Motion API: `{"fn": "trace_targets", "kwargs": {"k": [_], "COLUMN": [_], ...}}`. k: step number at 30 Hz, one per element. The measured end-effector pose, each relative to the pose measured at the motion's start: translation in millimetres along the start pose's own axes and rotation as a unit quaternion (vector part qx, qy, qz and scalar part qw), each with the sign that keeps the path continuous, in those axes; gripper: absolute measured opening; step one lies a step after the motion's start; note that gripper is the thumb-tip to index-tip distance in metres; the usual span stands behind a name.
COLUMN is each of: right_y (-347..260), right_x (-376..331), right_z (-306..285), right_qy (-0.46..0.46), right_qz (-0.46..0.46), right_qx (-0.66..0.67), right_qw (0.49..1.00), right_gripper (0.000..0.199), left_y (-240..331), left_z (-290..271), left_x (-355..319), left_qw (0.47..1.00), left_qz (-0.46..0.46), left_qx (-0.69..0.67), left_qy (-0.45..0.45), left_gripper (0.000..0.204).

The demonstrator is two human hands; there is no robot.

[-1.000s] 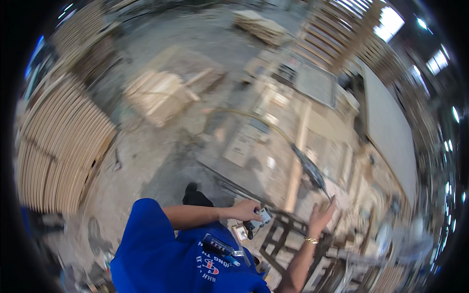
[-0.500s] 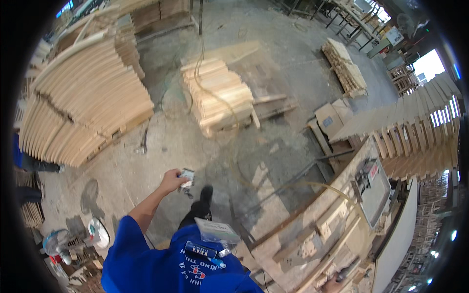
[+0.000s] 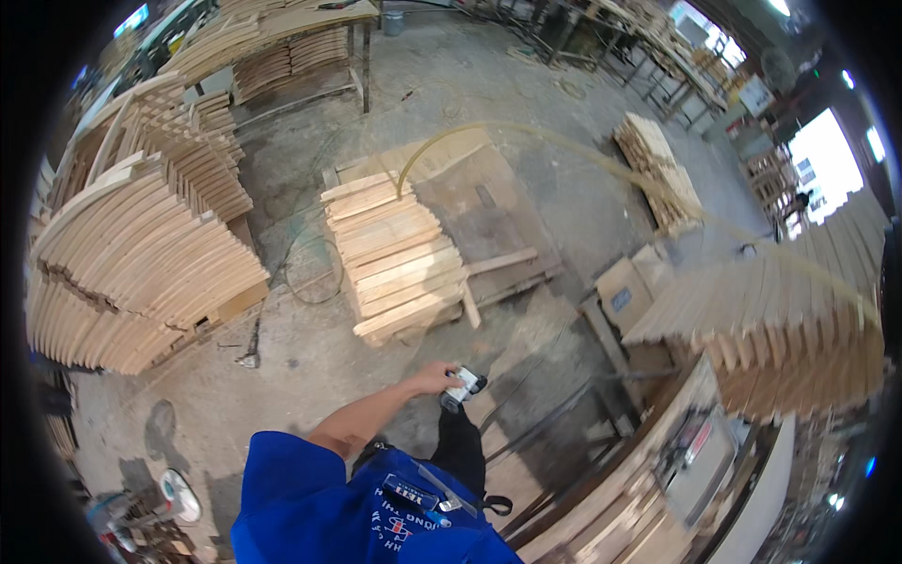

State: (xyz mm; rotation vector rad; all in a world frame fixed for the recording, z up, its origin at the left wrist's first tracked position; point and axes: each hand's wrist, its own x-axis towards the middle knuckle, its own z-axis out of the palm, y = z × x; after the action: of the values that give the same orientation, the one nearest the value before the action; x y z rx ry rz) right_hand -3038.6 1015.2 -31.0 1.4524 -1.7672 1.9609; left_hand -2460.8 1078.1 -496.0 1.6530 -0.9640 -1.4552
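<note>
Head view, looking down from above: a workshop with a dusty grey concrete floor (image 3: pixel 310 376) is seen. An arm in a blue short-sleeved work shirt (image 3: pixel 310 498) is stretched forward, and a small white and black handheld tool (image 3: pixel 462 385) is held in the left hand (image 3: pixel 434 378). The fingers are wrapped around the tool's body; how firmly cannot be told. The right hand is not seen.

Just ahead of the tool, a stack of flat pale wooden boards (image 3: pixel 395 254) is set on a low wooden pallet (image 3: pixel 489 216). To the left, large piles of curved pale wooden slats (image 3: pixel 141 263) are heaped. To the right, a fanned row of upright wooden slats (image 3: pixel 780 320) is stood above a cluttered wooden bench (image 3: pixel 658 470). A long yellowish hose (image 3: pixel 564 150) is arched across the room, and a thin loop of cable (image 3: pixel 319 273) is left lying on the floor.

Judged from this view, a trip could be caused by the cable loop or the loose timber underfoot, and the tool could be dropped. The hose could be snagged on the fanned slats, so that they are toppled.
</note>
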Motion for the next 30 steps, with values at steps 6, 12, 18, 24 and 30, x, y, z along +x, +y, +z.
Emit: {"fn": "trace_targets", "kwargs": {"k": [6, 12, 18, 24, 30], "right_y": [5, 21, 44, 55, 46], "right_x": [65, 160, 223, 268, 305], "right_z": [194, 384, 598, 792, 970], "right_qy": [-0.139, -0.286, -0.446, -0.472, -0.481], "right_qz": [0.04, 0.058, 0.075, 0.12, 0.068], "right_qx": [0.211, 0.34, 0.446, 0.438, 0.398], "right_qw": [0.967, 0.894, 0.772, 0.756, 0.778], "right_gripper": [0.038, 0.041, 0.046, 0.038, 0.035], "left_y": [82, 134, 144, 198, 277], "left_z": [13, -23, -64, -65, -83], "left_x": [149, 236, 281, 366, 502], "left_qw": [0.998, 0.981, 0.938, 0.868, 0.851], "left_qz": [0.005, -0.056, -0.083, -0.199, -0.13], "left_qx": [-0.044, -0.056, -0.118, -0.24, -0.308], "left_qy": [0.052, 0.176, 0.315, 0.386, 0.405], "left_gripper": [0.05, 0.048, 0.039, 0.03, 0.037]}}
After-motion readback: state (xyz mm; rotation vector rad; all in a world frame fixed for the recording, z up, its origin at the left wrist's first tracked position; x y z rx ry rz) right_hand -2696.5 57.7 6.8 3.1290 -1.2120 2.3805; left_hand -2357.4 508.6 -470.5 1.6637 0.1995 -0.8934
